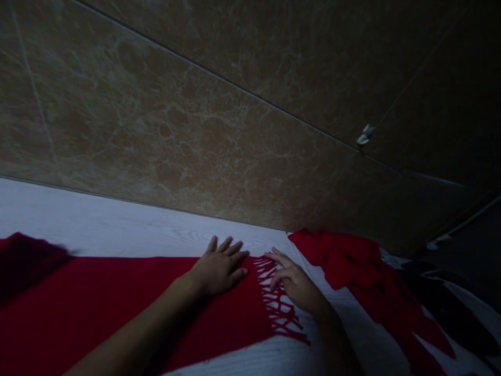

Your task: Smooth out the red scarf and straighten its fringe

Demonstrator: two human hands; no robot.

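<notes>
1. Most of the upper view was filled by a brown marbled tile floor, crossed by thin dark grout lines, with a small pale scrap lying on one of those lines toward the right.
2. Below it ran a white wood-grain table, its far edge meeting the tiles in a straight line.
3. A red scarf lay spread flat across the table from the left, its left end darkened by shadow.
4. A second red cloth lay bunched and rumpled at the right, well apart from the flat scarf's body, trailing over a black-and-white patterned fabric at the far right edge.
5. The left hand lay palm down on the scarf's right end, fingers spread and flat, pressing the cloth and gripping nothing.
6. The right hand rested just beside it, loosely curled with the forefinger stretched out, touching the fringe; the two hands were near each other but not touching.
7. The scarf's fringe splayed in thin red strands over the white table, between the two hands.
</notes>
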